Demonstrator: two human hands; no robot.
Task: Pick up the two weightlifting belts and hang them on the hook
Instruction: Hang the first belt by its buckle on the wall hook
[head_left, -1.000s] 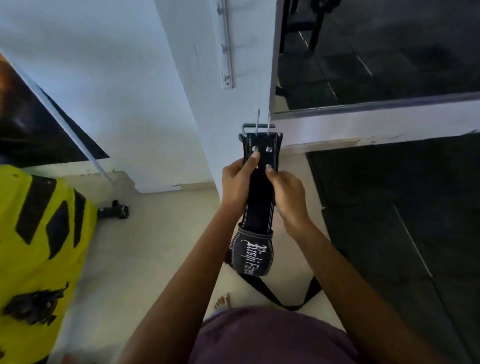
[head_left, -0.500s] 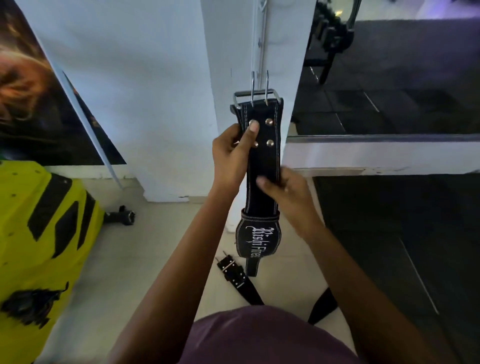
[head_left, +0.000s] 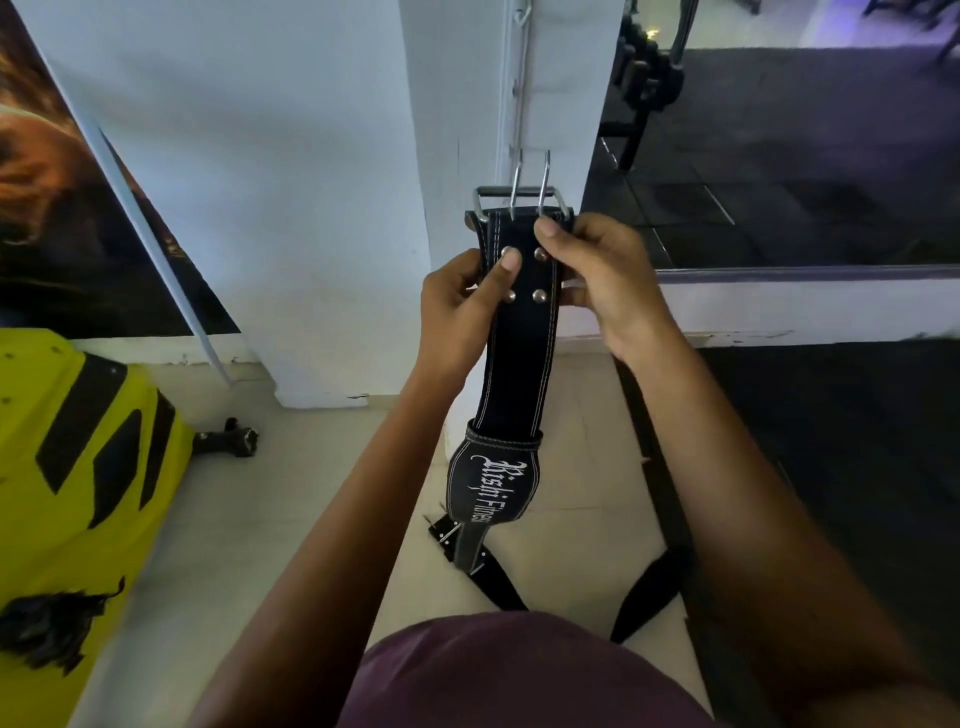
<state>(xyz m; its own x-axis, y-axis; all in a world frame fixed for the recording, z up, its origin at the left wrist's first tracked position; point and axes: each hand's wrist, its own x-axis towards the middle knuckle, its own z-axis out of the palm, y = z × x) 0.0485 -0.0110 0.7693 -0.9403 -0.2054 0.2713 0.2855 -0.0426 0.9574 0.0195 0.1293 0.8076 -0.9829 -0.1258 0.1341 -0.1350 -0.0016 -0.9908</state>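
I hold a black weightlifting belt upright in front of a white pillar, its metal buckle with two prongs at the top and white lettering lower down. My left hand grips its left edge by the rivets. My right hand pinches its right edge just under the buckle. A second black belt lies on the tiled floor below, partly hidden by the hanging belt. A metal hook rail runs up the pillar above the buckle.
A yellow and black machine stands at the left. A poster leans on the white wall. Dark rubber flooring and a mirror are at the right. A small black dumbbell-like item lies by the wall.
My right hand has slid up from the belt's middle to just under the buckle. The belt stays raised before the pillar, and my left hand keeps its grip.
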